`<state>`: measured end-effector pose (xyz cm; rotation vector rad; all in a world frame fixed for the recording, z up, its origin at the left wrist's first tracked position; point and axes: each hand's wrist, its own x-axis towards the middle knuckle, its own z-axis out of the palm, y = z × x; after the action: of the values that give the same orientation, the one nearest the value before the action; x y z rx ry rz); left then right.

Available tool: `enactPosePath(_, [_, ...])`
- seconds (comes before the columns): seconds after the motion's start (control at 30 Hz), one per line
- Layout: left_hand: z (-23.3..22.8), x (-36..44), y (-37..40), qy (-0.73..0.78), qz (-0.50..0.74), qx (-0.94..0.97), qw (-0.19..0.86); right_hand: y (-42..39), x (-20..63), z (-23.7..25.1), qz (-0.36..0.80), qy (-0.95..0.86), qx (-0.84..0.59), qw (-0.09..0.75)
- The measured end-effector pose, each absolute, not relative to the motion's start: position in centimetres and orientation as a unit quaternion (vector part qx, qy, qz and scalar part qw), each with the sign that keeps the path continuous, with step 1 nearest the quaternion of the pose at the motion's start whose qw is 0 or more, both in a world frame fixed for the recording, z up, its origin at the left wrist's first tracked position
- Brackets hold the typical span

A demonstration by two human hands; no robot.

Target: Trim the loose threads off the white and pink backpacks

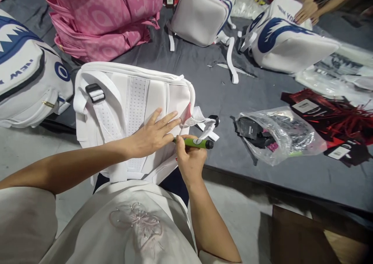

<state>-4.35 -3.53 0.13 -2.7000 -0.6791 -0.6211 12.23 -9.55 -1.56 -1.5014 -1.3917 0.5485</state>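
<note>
White synthetic leather covers the backpack lying back-panel up at the near edge of the grey-covered table, its padded straps facing me. To its left sits a white-and-navy backpack, and behind it a stack of pink backpacks.

My left hand lies flat on the back panel, fingers spread and extended, holding nothing; the open palm appears to press the panel taut and keep the bag from shifting. Just to its right, my right hand is closed around a green marker pen, thumb and fingers wrapped on the barrel. The pen lies roughly level, dark end pointing right, beside the bag's right edge where a red patch shows.

Farther right, a clear plastic bag of dark hang tags rests on the table, then red-and-black tags. At the far right, another person's hand rests on a white-and-navy bag.
</note>
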Motion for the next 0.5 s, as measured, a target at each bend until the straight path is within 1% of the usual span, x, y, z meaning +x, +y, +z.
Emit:
enactPosePath(0.07, [0.15,-4.36,-3.59,-0.235,-0.226,-0.933,0.150,-9.48,12.15,-1.26,0.213,-0.579,-0.617,0.488])
enactPosePath(0.2, [0.14,-4.34,-3.64,-0.229,-0.235,-0.932,0.157,-9.40,12.19,-0.69,0.189,-0.596,-0.629,0.461])
enactPosePath(0.3, [0.05,-4.31,-3.63,-0.231,-0.234,-0.931,0.157,-9.39,12.27,-0.55,0.194,-0.597,-0.615,0.478])
enactPosePath(0.37, [-0.07,-4.32,-3.63,-0.235,-0.233,-0.930,0.158,-9.41,12.33,-0.58,0.185,-0.615,-0.604,0.473])
enactPosePath(0.43, [-0.22,-4.35,-3.64,-0.235,-0.230,-0.932,0.151,-9.48,12.37,-0.69,0.166,-0.626,-0.615,0.450])
enactPosePath(0.5, [-0.34,-4.41,-3.65,-0.236,-0.224,-0.936,0.134,-9.62,12.33,-0.88,0.172,-0.611,-0.627,0.451])
